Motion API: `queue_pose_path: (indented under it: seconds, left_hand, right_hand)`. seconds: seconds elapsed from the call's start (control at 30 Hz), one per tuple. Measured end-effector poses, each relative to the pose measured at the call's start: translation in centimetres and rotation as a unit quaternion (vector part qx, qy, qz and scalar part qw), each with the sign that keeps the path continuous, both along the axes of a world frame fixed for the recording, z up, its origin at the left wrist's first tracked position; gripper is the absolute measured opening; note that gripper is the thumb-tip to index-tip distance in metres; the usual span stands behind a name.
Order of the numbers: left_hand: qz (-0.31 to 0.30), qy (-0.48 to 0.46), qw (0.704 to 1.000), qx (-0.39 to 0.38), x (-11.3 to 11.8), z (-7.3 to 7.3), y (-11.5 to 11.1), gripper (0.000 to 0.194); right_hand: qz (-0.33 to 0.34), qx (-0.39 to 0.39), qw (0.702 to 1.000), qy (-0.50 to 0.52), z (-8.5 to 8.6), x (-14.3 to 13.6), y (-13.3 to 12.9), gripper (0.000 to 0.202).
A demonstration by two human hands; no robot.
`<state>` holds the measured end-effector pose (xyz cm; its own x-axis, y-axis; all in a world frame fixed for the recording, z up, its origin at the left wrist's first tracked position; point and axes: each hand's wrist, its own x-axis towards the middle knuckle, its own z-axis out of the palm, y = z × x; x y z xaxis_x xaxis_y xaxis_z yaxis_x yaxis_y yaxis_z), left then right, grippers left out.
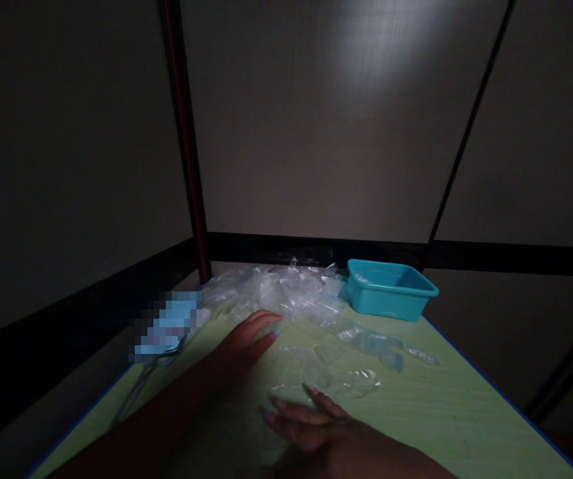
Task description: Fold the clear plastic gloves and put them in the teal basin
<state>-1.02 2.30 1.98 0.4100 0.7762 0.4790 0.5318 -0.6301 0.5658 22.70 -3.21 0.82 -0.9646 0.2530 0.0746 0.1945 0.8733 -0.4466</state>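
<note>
My left hand (252, 336) reaches in from the lower left with its fingers stretched out and the thumb apart. It rests at the left edge of a thin clear plastic bag (306, 366) lying flat on the green table. At the near side of that bag is my right hand (311, 429), palm down with fingers spread; whether it presses on the plastic is hard to tell in the dim light. Behind both hands lies a crumpled heap of clear plastic bags (286, 289). One strip of plastic (371, 339) trails from the heap toward the right.
A turquoise plastic basin (388, 301) stands at the table's far right corner. On the left edge lies a pixelated blue object (169, 326) with a cable (134, 392) beside it. The green table (446, 406) has blue edging and meets panelled walls.
</note>
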Motion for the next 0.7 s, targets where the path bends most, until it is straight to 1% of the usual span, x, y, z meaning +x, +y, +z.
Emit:
queue_pose_path:
  seconds: [0.07, 0.13, 0.2, 0.27, 0.33, 0.4, 0.47, 0.53, 0.6, 0.7]
  left_hand:
    - [-0.004, -0.004, 1.0, -0.004, 0.1, 0.2, -0.2, 0.034]
    - [-0.006, 0.0, 1.0, -0.014, 0.2, 0.4, -0.4, 0.036]
    - [-0.007, 0.009, 0.999, -0.032, 0.3, 0.5, -0.8, 0.04]
    - [-0.015, 0.02, 0.998, -0.058, 0.3, 0.6, -1.4, 0.048]
    - [-0.039, 0.041, 0.995, -0.088, 0.3, 0.8, -2.0, 0.058]
    - [-0.081, 0.089, 0.986, -0.118, 0.4, 0.9, -2.6, 0.069]
    - [-0.123, 0.148, 0.972, -0.137, 0.4, 1.0, -3.2, 0.081]
    - [-0.151, 0.192, 0.959, -0.143, 0.4, 0.9, -3.5, 0.089]
    - [-0.166, 0.218, 0.951, -0.143, 0.3, 0.8, -3.7, 0.085]
    - [-0.2, 0.235, 0.94, -0.146, 0.1, 0.7, -3.6, 0.06]
  right_hand:
    - [-0.014, -0.006, 1.0, -0.009, -0.3, 0.3, 0.0, 0.037]
    - [-0.034, -0.013, 0.999, -0.031, 0.2, 0.7, -0.1, 0.039]
    - [-0.054, -0.031, 0.997, -0.055, 1.2, 1.0, -0.4, 0.042]
    - [-0.069, -0.061, 0.993, -0.069, 2.6, 1.2, -0.8, 0.048]
    - [-0.09, -0.091, 0.99, -0.066, 4.0, 1.4, -1.2, 0.052]
    - [-0.104, -0.111, 0.987, -0.047, 5.0, 1.5, -1.4, 0.056]
    - [-0.107, -0.12, 0.987, -0.03, 5.4, 1.5, -1.3, 0.057]
    - [-0.106, -0.124, 0.986, -0.026, 5.5, 1.6, -1.0, 0.049]
    - [-0.107, -0.132, 0.985, -0.023, 5.3, 1.6, -0.5, 0.04]
    - [-0.11, -0.168, 0.98, -0.003, 5.1, 1.8, 0.2, 0.038]
